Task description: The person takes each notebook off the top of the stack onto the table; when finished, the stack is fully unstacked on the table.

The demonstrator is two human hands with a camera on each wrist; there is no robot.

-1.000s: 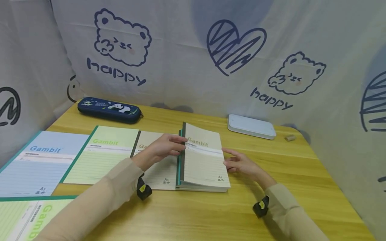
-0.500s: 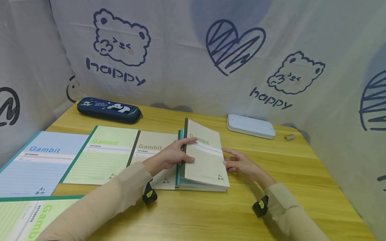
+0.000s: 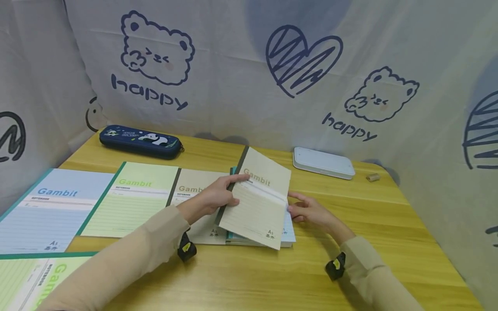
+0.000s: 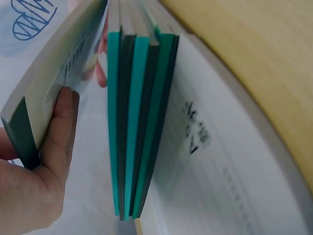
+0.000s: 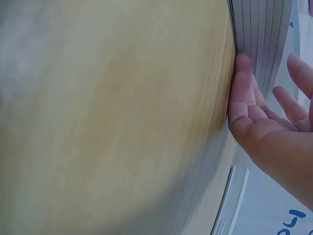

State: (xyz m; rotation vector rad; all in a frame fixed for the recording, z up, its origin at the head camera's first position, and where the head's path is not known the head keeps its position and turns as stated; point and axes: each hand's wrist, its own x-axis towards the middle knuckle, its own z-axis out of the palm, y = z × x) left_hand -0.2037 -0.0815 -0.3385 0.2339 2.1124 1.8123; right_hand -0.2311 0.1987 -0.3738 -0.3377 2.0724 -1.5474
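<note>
My left hand (image 3: 227, 192) grips the top beige Gambit notebook (image 3: 258, 203) by its dark spine and holds it lifted and tilted above a stack of notebooks (image 3: 254, 239). A light blue cover (image 3: 288, 229) shows beneath it. In the left wrist view my thumb (image 4: 58, 127) presses the beige notebook (image 4: 44, 93) beside the stack's teal and dark spines (image 4: 142, 122). My right hand (image 3: 301, 207) rests with relaxed fingers against the stack's right edge. In the right wrist view my right hand's fingers (image 5: 244, 93) touch the page edges (image 5: 261, 34).
On the wooden table (image 3: 253, 280) lie a beige notebook (image 3: 194, 190), a green one (image 3: 132, 198), a blue one (image 3: 50, 207) and another green one (image 3: 31, 280) at the near left. A panda pencil case (image 3: 141, 141), a white box (image 3: 324, 163) and a small cork-like piece (image 3: 374, 177) sit along the printed cloth backdrop.
My left hand has lifted the top beige notebook off the stack and swung its near end outward, uncovering a blue cover. My right hand has stayed at the stack's edge.
</note>
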